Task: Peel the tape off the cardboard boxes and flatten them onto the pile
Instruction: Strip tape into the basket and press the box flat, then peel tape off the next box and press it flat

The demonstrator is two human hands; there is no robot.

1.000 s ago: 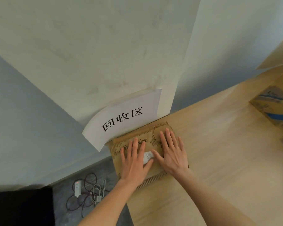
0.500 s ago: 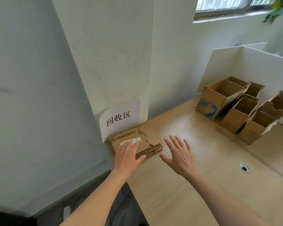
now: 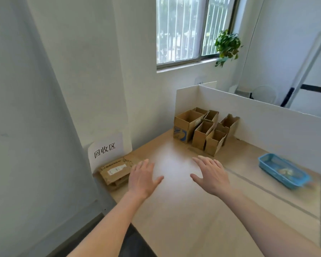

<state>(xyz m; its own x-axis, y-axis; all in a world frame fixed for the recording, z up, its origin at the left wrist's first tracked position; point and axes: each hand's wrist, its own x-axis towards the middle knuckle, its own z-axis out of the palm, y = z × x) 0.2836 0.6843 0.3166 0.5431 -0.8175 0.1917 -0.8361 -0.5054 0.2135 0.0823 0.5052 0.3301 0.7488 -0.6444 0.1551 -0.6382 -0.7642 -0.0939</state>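
Both hands empty, fingers spread — left hand (image 3: 144,179) just right of the pile (image 3: 117,172) at the bench's (image 3: 193,219) far-left corner; right hand (image 3: 210,175) above bare bench; boxes (image 3: 204,130) stand open, far right, well apart; risk — a hasty reach may topple the close-packed cluster, or tape left on may spoil the flattening.

Two bare forearms and hands, nothing worn on them

The left hand (image 3: 144,178) and right hand (image 3: 211,176) are uncovered, with no gloves, rings or watch showing; both wrists are plain, without bands or straps; the forearms run bare all the way to the lower edge of the view, so no sleeve or cuff is visible; the fingers (image 3: 205,162) are slim, with short nails, though motion blur softens any finer detail.
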